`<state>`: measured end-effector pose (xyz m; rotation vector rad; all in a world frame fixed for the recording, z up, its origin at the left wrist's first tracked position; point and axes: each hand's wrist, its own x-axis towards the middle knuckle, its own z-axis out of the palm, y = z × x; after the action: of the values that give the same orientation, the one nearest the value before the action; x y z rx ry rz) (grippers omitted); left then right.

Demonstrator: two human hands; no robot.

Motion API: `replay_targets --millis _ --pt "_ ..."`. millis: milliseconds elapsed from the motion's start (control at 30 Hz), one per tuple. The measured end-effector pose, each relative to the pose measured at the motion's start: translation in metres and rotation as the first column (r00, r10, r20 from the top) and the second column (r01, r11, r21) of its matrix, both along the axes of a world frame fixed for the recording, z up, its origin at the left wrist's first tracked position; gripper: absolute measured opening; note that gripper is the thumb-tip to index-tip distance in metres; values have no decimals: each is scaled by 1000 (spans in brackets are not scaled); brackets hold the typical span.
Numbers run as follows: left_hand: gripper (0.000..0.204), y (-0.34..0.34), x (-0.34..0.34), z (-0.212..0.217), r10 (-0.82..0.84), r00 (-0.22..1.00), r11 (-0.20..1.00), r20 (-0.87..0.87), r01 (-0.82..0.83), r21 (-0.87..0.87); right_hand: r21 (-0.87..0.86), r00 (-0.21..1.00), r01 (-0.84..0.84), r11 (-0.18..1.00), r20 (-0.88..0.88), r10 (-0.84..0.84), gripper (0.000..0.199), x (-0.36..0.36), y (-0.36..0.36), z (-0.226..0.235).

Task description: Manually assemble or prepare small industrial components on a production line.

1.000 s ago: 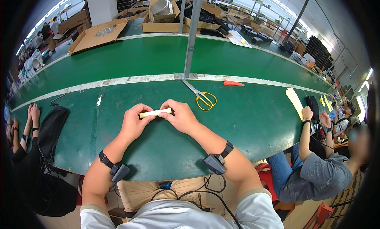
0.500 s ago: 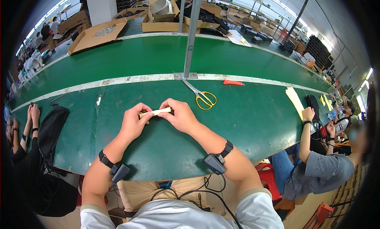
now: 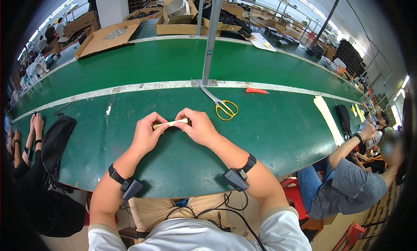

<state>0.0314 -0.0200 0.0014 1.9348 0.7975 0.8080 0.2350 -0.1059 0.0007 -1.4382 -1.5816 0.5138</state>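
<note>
A: Green worktop (image 3: 195,164), edged on the far side by a pale rail (image 3: 156,85); an open cardboard tray (image 3: 93,47) is parked well beyond it. Where's the strip?

B: Cream strip (image 3: 170,123) is held over the worktop's middle, between near and far edges. Contact with the surface can't be told.

A: Grip?

B: Left end is pinched, thumb against fingers, by the left hand (image 3: 147,131); right end likewise by the right hand (image 3: 199,125). No slack seen in either.

A: Risks?

B: Strip looks soft. Could be creased or twisted if thumb pressure is uneven; could be dropped if one pinch is eased. Scissors (image 3: 218,103) are laid near the far edge, could be knocked if the right hand is swung outward. Cable (image 3: 236,211) could be snagged on the near edge by a quick right-arm pull.
</note>
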Motion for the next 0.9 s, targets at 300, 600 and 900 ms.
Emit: replay_targets --millis 300,600,900 --pt "12 2 0 -4 -4 1000 1000 15 4 -19 16 999 1 1000 32 -1 22 0 -2 3" --pt "13 5 -1 -9 -1 1000 1000 25 1 5 -14 1000 7 1000 26 -7 21 -2 -2 4" --pt "13 4 -2 -7 -9 1000 999 28 8 32 9 1000 -10 1000 16 9 21 0 -1 1"
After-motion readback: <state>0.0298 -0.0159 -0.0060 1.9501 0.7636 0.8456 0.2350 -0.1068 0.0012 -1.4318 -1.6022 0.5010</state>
